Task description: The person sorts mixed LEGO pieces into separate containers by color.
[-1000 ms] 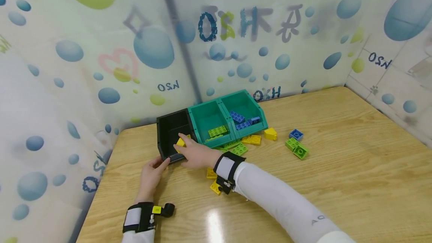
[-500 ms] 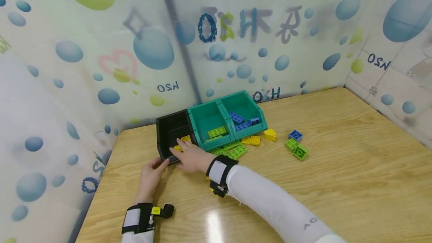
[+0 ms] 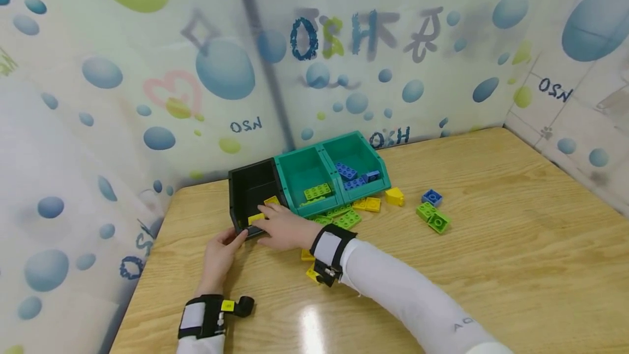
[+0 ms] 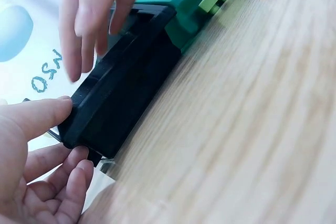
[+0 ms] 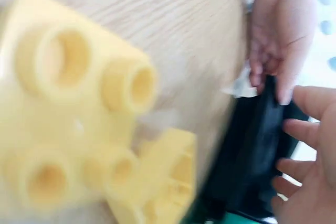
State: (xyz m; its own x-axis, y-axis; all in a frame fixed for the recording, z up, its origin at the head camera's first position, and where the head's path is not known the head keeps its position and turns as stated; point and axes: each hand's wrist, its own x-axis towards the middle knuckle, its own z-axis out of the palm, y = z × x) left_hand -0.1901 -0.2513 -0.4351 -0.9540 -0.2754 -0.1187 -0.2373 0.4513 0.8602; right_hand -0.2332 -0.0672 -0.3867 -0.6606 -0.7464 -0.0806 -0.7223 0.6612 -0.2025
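Note:
In the head view a black bin point(image 3: 251, 175) stands at the left end of a joined row. My left hand point(image 3: 219, 260) pinches its front left corner between thumb and fingers, which the left wrist view shows closely. My right hand point(image 3: 286, 228) hangs over the bin's front edge, fingers extended downward and nothing visible in them. Inside the bin, by those fingertips, lie a yellow brick point(image 3: 255, 218) and another yellow brick point(image 3: 271, 200). Under my right wrist are more yellow bricks point(image 5: 73, 98), large and blurred in the right wrist view.
Two teal bins point(image 3: 301, 167) adjoin the black one, holding green bricks point(image 3: 317, 191) and blue bricks point(image 3: 345, 171). Loose green bricks point(image 3: 348, 219) and yellow bricks point(image 3: 372, 204) lie before them. Farther right sit a blue brick point(image 3: 432, 197) and green bricks point(image 3: 433, 218). A printed curtain rises behind.
My right hand has let go of a yellow brick, which now lies in the black bin, and has drawn back slightly toward the bin's front edge. My left hand stays at the corner.

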